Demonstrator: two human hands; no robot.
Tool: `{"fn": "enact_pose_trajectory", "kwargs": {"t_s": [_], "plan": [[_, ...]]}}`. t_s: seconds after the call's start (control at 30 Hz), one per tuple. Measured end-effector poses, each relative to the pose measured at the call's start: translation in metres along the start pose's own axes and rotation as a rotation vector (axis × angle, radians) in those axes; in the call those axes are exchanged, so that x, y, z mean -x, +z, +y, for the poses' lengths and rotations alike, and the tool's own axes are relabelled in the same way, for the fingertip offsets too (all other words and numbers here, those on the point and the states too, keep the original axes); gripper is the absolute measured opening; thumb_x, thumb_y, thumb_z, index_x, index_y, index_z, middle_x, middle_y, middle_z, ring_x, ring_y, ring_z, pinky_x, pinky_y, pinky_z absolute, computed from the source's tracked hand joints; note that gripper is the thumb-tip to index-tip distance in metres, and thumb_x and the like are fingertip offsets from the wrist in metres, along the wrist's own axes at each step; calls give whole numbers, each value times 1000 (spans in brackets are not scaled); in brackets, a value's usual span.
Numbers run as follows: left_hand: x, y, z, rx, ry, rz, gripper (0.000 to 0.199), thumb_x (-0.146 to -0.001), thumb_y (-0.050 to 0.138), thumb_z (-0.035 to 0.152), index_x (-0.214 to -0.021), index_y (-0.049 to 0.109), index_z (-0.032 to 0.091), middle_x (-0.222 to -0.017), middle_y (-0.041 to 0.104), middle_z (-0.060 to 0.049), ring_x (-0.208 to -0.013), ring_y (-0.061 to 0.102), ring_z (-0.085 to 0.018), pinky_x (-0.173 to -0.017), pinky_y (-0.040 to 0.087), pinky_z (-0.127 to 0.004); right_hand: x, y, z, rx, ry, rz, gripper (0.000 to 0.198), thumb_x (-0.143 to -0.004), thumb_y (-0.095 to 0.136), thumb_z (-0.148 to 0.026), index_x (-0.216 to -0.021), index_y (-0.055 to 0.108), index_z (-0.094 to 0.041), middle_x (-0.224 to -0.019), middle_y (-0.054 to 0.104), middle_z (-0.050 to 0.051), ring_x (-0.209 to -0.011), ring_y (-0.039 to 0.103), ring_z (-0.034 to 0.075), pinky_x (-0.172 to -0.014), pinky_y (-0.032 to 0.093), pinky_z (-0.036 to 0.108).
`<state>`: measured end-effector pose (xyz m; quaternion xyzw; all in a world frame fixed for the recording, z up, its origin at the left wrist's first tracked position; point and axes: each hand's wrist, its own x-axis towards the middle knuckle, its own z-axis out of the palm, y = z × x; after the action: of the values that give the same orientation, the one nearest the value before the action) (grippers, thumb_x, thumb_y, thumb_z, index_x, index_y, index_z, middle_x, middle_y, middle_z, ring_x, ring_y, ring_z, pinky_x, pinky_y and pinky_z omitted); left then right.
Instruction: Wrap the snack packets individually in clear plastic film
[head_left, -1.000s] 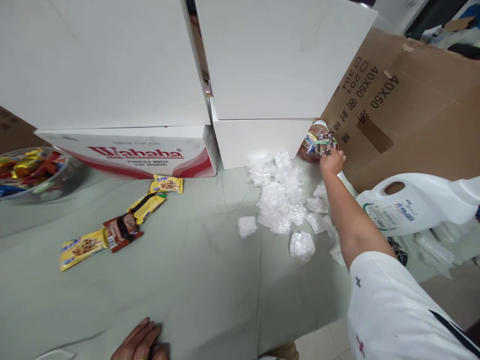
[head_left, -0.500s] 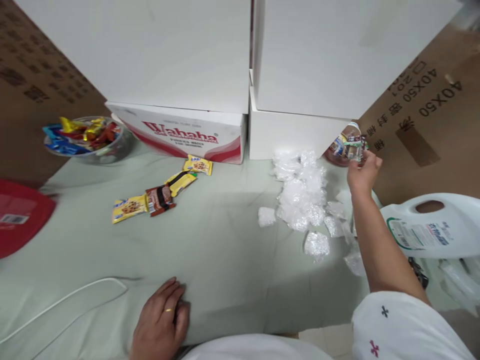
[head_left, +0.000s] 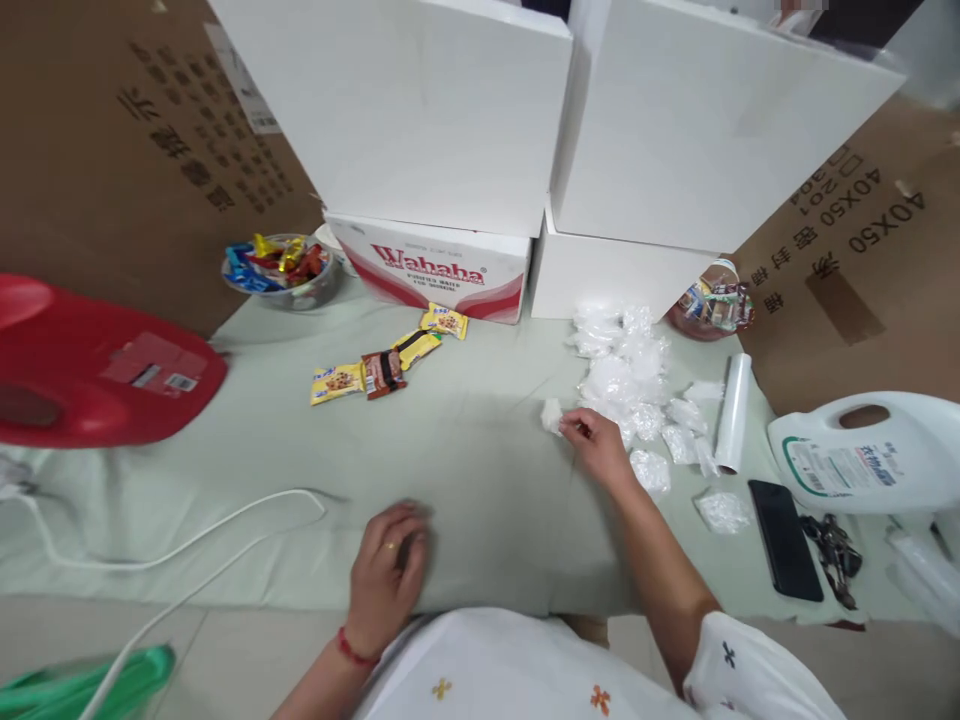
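My right hand [head_left: 598, 446] is over the middle right of the table, its fingertips pinched at the right edge of a small crinkled clear-plastic packet [head_left: 551, 414]. Just behind and beside that hand lies a pile of similar plastic packets [head_left: 611, 378]. Palm down near the front edge, my left hand [head_left: 388, 560] rests with loosely bent fingers, thumb apart, and nothing in it. Farther back to the left, yellow snack packets [head_left: 337, 382] and a brown snack packet [head_left: 384, 373] form a slanting row.
White boxes [head_left: 442, 120] stand at the back above a Wahaba carton [head_left: 435, 270]. Bowls of wrapped sweets sit at back left [head_left: 300, 295] and back right [head_left: 705, 318]. At right are a white roll [head_left: 733, 415], white jug [head_left: 862, 450], phone [head_left: 784, 540] and keys [head_left: 836, 560]; a white cable [head_left: 225, 530] lies left.
My right hand has come away from the right-hand sweet bowl, leftward and nearer, to the small plastic packet. My left hand stays on the table. The view has shifted, showing more on the left.
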<state>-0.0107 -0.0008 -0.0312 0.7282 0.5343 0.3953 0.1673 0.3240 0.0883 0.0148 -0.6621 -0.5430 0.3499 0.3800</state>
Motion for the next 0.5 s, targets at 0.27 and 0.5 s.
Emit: {"fn": "enact_pose_trajectory", "kwargs": {"t_s": [0.27,0.5], "plan": [[-52,78,64,813,-600,-343,37,-82,71,55,-86,60,20,-79,63,-1,-70,59,-15,-60,48,-26,85,51,-3,-499,212,-100,29,-75,82,-50,-76,72,-23,-63,57,-3,-57,40,12,-55,30,26],[-54,71,53,1125,-739,-391,40,-70,85,48,-79,61,17,-73,62,1,-68,56,-11,-67,47,-25,95,8,13,-919,346,64,33,-66,91,-43,-78,69,-22,-70,55,-4,-61,44,10,-55,38,22]]}}
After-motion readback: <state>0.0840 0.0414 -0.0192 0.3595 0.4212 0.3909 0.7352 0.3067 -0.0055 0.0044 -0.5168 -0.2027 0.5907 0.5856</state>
